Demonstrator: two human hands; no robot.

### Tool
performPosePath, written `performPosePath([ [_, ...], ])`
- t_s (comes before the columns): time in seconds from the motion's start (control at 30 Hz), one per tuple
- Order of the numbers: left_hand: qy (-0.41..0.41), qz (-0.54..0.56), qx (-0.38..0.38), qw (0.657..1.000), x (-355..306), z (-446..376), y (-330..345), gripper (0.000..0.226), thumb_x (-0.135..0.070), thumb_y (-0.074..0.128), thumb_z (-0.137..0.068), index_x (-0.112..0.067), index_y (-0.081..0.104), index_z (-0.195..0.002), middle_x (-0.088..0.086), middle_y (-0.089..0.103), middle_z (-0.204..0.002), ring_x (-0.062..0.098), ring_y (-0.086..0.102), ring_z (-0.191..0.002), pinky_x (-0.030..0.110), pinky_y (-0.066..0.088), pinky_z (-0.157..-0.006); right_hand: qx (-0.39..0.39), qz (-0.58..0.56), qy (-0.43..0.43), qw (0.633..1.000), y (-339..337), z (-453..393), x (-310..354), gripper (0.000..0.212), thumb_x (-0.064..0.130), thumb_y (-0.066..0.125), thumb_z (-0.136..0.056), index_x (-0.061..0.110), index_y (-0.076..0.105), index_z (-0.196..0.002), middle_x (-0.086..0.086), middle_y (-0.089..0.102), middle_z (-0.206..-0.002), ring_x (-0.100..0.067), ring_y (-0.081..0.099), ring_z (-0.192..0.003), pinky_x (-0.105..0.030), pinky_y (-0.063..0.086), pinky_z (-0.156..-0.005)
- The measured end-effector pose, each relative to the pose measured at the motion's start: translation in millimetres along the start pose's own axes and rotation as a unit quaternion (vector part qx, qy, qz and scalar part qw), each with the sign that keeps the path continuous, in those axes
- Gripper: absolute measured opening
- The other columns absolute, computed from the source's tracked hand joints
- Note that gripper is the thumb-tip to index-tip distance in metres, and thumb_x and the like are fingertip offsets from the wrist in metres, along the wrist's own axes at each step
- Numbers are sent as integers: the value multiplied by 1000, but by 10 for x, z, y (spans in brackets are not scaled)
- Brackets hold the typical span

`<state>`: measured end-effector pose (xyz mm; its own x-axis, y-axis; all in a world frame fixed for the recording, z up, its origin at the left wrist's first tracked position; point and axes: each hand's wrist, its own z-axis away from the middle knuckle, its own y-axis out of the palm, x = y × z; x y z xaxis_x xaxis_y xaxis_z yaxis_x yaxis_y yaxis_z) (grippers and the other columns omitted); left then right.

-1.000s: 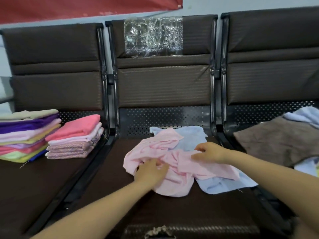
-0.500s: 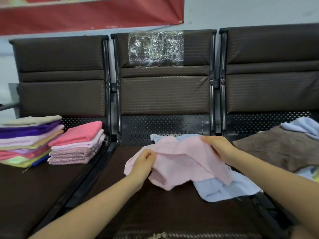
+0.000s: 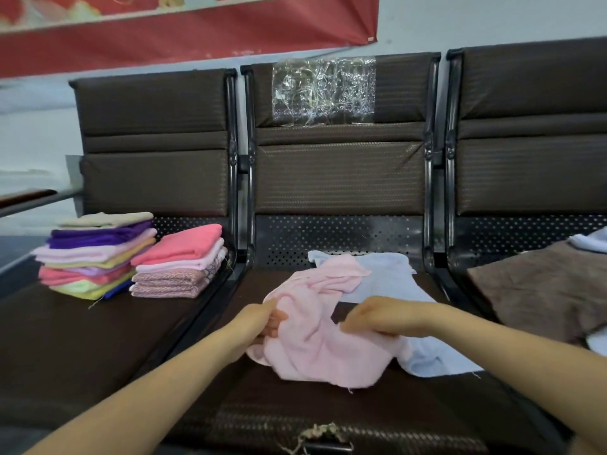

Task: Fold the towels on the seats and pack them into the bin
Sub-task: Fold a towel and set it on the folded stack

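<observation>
A crumpled pale pink towel [image 3: 315,339] lies on the middle seat [image 3: 295,421], partly over a light blue towel [image 3: 384,280]. My left hand [image 3: 262,318] pinches the pink towel's left edge. My right hand [image 3: 377,316] grips its right side, fingers curled into the cloth. Two stacks of folded towels sit on the left seat: a tall multicoloured stack [image 3: 95,254] and a smaller pink-topped stack [image 3: 179,261]. No bin shows in the head view.
On the right seat lies a brown towel [image 3: 542,287] with whitish-blue cloth [image 3: 591,241] behind and under it. Black metal armrest bars [image 3: 241,257] separate the seats. Clear plastic tape [image 3: 323,87] covers part of the middle backrest.
The pink towel was lifted and spread between both hands, then pulled nearer me and lower. Both hands moved closer together. The camera has tilted upward.
</observation>
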<state>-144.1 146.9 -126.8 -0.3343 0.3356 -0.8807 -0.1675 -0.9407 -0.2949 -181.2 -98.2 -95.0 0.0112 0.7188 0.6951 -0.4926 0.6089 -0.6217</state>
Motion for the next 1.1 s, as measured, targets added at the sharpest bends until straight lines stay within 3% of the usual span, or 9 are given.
performPosePath([
  [0.17, -20, -10, -19, 1000, 52, -25, 1, 15, -19, 52, -93, -11, 63, -88, 4, 62, -78, 17, 52, -66, 26, 43, -65, -15, 114, 10, 993, 35, -131, -152, 24, 38, 52, -91, 27, 55, -70, 14, 51, -75, -8, 47, -80, -22, 37, -73],
  [0.23, 4, -57, -51, 997, 100, -76, -74, 16, -19, 50, -92, -10, 57, -80, 6, 59, -80, 18, 50, -69, 28, 45, -65, -122, 176, -26, 976, 25, -163, -158, 9, 29, 54, -92, 30, 56, -83, 19, 50, -77, -8, 50, -84, -17, 37, -68],
  [0.33, 13, -112, -75, 991, 183, -104, -180, 22, -23, 50, -94, -10, 55, -76, 6, 58, -81, 17, 49, -67, 26, 44, -57, -253, 170, -108, 946, 121, -154, -109, 6, 31, 60, -89, 26, 63, -88, 16, 52, -77, -4, 50, -74, -25, 44, -73],
  [0.5, 54, -191, -18, 980, 333, 2, -288, 34, -37, 57, -93, -7, 68, -82, 1, 64, -82, 12, 53, -73, 25, 41, -67, -105, 274, -216, 931, 573, -107, 110, 38, 59, 62, -79, 29, 64, -100, 13, 57, -95, -8, 52, -88, -29, 44, -81],
  [0.67, 118, -247, 44, 961, 471, 88, -284, 46, -59, 60, -68, -14, 67, -74, -5, 56, -71, 6, 47, -68, 25, 35, -65, -103, 285, -216, 928, 619, -267, 140, 29, 44, 54, -92, 18, 68, -96, -1, 66, -95, -20, 59, -89, -35, 46, -78],
  [0.8, 129, -173, 35, 976, 422, 86, -273, 18, -28, 64, -89, -14, 63, -77, -2, 54, -74, 7, 46, -71, 24, 33, -62, -62, 160, -173, 970, 461, -251, 74, 39, 34, 56, -94, 18, 49, -59, 1, 49, -59, -11, 43, -58, -30, 37, -63],
  [0.9, 152, -59, -14, 986, 263, 100, -292, 20, -24, 60, -92, -15, 60, -73, -1, 54, -74, 12, 49, -74, 27, 35, -66, -94, -85, -101, 987, 258, -182, 126, 33, 26, 55, -95, 19, 49, -64, 4, 45, -63, -6, 40, -62, -21, 34, -60],
  [1.0, 168, 126, -58, 976, 15, 164, -352, 23, -21, 49, -94, -14, 68, -83, -2, 65, -74, 12, 58, -69, 25, 46, -61, -178, -377, -49, 908, -100, -133, 168, 22, 16, 49, -96, 11, 66, -83, -2, 66, -73, -12, 61, -66, -25, 47, -59],
  [1.1, 163, 259, -79, 949, -164, 195, -481, 27, -20, 46, -92, -7, 69, -99, 7, 73, -88, 20, 65, -80, 28, 52, -66, -268, -475, -19, 838, -493, -81, 8, 21, 18, 52, -98, 1, 64, -99, -13, 67, -89, -22, 62, -78, -32, 51, -67],
])
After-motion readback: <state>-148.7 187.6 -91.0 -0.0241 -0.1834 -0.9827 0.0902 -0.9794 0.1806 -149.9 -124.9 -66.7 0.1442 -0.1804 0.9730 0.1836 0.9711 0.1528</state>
